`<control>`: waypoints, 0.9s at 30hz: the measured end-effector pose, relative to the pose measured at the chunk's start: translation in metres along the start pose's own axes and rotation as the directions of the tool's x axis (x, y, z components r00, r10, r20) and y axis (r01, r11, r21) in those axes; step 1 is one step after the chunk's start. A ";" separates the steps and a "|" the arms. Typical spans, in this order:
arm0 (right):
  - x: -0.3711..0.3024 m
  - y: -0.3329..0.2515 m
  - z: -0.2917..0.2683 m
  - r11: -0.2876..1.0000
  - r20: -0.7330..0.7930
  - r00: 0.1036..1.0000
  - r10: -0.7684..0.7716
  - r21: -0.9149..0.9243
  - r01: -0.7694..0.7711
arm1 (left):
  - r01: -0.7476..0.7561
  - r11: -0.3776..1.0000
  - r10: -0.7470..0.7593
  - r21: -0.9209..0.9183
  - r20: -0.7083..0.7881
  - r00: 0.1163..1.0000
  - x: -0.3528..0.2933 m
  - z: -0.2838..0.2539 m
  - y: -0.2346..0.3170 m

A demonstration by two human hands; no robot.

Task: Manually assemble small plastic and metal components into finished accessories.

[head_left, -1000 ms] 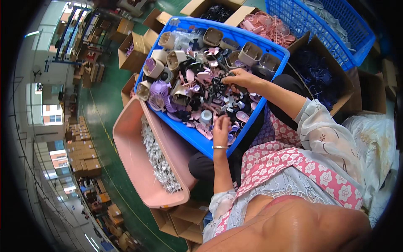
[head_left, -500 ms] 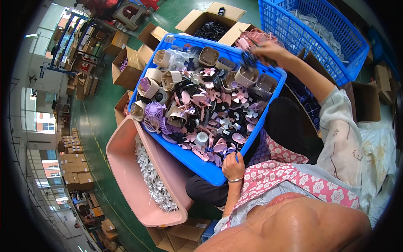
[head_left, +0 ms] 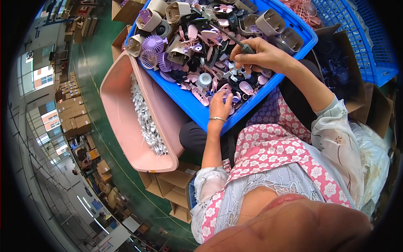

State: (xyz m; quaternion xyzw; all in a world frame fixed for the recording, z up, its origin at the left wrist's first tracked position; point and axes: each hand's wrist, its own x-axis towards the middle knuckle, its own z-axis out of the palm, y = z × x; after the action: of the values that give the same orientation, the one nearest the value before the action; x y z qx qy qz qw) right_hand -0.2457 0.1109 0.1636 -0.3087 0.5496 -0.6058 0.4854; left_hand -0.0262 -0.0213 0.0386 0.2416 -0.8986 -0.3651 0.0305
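Observation:
My right hand (head_left: 264, 54) is closed around the dark handle of a screwdriver (head_left: 247, 48), its thin shaft slanting up and left over the parts. Below and to the left, my left hand (head_left: 220, 105) reaches over the near edge of a blue bin (head_left: 191, 105). Its thumb and fingers are apart, close to a pink plastic shell (head_left: 225, 88). Around both hands lies a heap of small pink, black and white plastic parts. A white ring-shaped part (head_left: 204, 80) lies left of my left hand. Purple fan grilles (head_left: 153, 44) and beige housings (head_left: 270, 22) sit around the heap.
A pink tub (head_left: 121, 113) with white pieces stands left of the bin. On the right are a cardboard box of dark fan grilles (head_left: 342, 74) and a blue basket (head_left: 369, 54). Pink grilles (head_left: 300, 10) lie beyond the bin. Cardboard boxes (head_left: 178, 189) stand below the tub.
My right hand has come from the bin's far right edge back over the heap, still with the screwdriver; the dark blurred part near it is gone. My left hand has moved in among the parts. The view has shifted.

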 end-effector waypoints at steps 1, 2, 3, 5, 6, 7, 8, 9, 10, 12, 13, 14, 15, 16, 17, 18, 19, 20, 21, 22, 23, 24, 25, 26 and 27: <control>0.000 0.004 0.009 0.999 -0.011 1.000 0.010 0.049 -0.009 | 0.012 0.987 -0.008 0.159 -0.023 1.000 0.012 -0.007 -0.014; -0.001 0.006 0.011 0.994 -0.021 1.000 0.005 0.107 -0.003 | 0.082 0.972 -0.073 0.218 -0.051 0.996 0.024 -0.011 -0.020; -0.002 0.011 0.010 0.994 -0.015 1.000 0.007 0.111 -0.005 | 0.118 0.946 -0.104 0.302 -0.063 0.993 0.033 -0.014 -0.026; -0.006 0.023 0.004 0.982 -0.120 0.992 0.040 0.190 -0.017 | -0.062 0.983 0.082 0.170 -0.111 0.990 0.055 -0.003 -0.029; -0.007 0.029 0.002 0.986 -0.181 0.982 0.061 0.162 -0.031 | -0.153 0.966 0.158 0.206 -0.009 0.987 0.062 0.003 -0.026; -0.004 0.033 0.000 0.985 -0.191 0.980 0.058 0.168 -0.026 | -0.246 0.941 0.229 0.233 0.096 0.969 0.064 0.014 -0.020; 0.003 0.035 0.002 0.985 -0.171 0.984 0.046 0.173 -0.016 | -0.314 0.921 0.287 0.231 0.144 0.947 0.061 0.023 -0.029; 0.003 0.035 -0.002 0.986 -0.172 0.984 0.039 0.169 -0.009 | -0.303 0.917 0.242 0.259 0.240 0.940 0.060 0.036 -0.028; 0.005 0.035 0.000 0.990 -0.216 0.975 0.045 0.142 -0.014 | -0.367 0.854 0.278 0.368 0.273 0.921 0.056 0.043 -0.029; 0.008 0.037 -0.002 0.996 -0.217 0.975 0.046 0.089 -0.028 | -0.369 0.753 0.239 0.545 0.295 0.925 0.053 0.049 -0.025; 0.009 0.040 -0.003 0.997 -0.210 0.977 0.042 0.072 -0.027 | -0.320 0.737 0.221 0.596 0.235 0.947 0.056 0.049 -0.027; 0.011 0.037 -0.001 0.997 -0.213 0.974 0.071 0.050 -0.061 | -0.331 0.689 0.215 0.644 0.255 0.943 0.060 0.042 -0.033; 0.011 0.037 0.000 0.996 -0.212 0.974 0.075 0.057 -0.064 | -0.344 0.638 0.206 0.689 0.277 0.938 0.063 0.033 -0.040; 0.012 0.039 0.000 0.998 -0.206 0.977 0.049 0.040 -0.042 | -0.350 0.534 0.233 0.770 0.264 0.936 0.068 0.028 -0.052; 0.015 0.041 0.002 1.000 -0.192 0.981 0.024 0.024 -0.020 | -0.343 0.420 0.255 0.840 0.253 0.933 0.071 0.023 -0.064; 0.017 0.041 0.001 0.999 -0.176 0.984 -0.005 0.031 0.011 | -0.312 0.433 0.259 0.846 0.215 0.942 0.075 0.014 -0.070; 0.016 0.040 0.001 1.000 -0.198 0.980 0.002 0.000 -0.002 | -0.311 0.390 0.297 0.867 0.201 0.934 0.075 0.005 -0.075; 0.016 0.040 0.000 1.000 -0.199 0.980 -0.007 0.003 0.008 | -0.288 0.404 0.293 0.868 0.175 0.940 0.076 -0.002 -0.078; 0.017 0.042 0.000 1.000 -0.192 0.981 -0.019 0.011 0.021 | -0.258 0.413 0.283 0.873 0.146 0.948 0.076 -0.012 -0.077; 0.017 0.042 0.000 1.000 -0.192 0.981 -0.013 0.010 0.015 | -0.142 0.511 0.259 0.848 0.006 0.966 0.079 -0.019 -0.075; 0.019 0.042 0.004 1.000 -0.187 0.982 -0.016 0.016 0.019 | -0.051 0.546 0.222 0.836 -0.085 0.971 0.079 -0.034 -0.079; 0.018 0.042 0.001 1.000 -0.184 0.983 -0.022 0.006 0.024 | -0.019 0.642 0.191 0.767 -0.136 0.972 0.083 -0.045 -0.073; 0.017 0.042 -0.001 1.000 -0.182 0.983 -0.029 -0.005 0.029 | 0.014 0.728 0.157 0.685 -0.187 0.970 0.086 -0.054 -0.066; 0.014 0.040 -0.004 0.999 -0.190 0.981 -0.027 -0.026 0.022 | -0.036 0.750 0.219 0.660 -0.196 0.956 0.088 -0.058 -0.059; 0.011 0.041 -0.007 0.999 -0.208 0.978 -0.020 -0.047 0.010 | -0.097 0.770 0.281 0.631 -0.199 0.939 0.089 -0.060 -0.050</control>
State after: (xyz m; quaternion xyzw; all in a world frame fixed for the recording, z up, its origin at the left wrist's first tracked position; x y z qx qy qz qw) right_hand -0.2459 0.1064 0.1211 -0.2586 0.6090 -0.6257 0.4132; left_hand -0.0699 -0.1313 0.0384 0.1952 -0.9739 -0.0109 0.1153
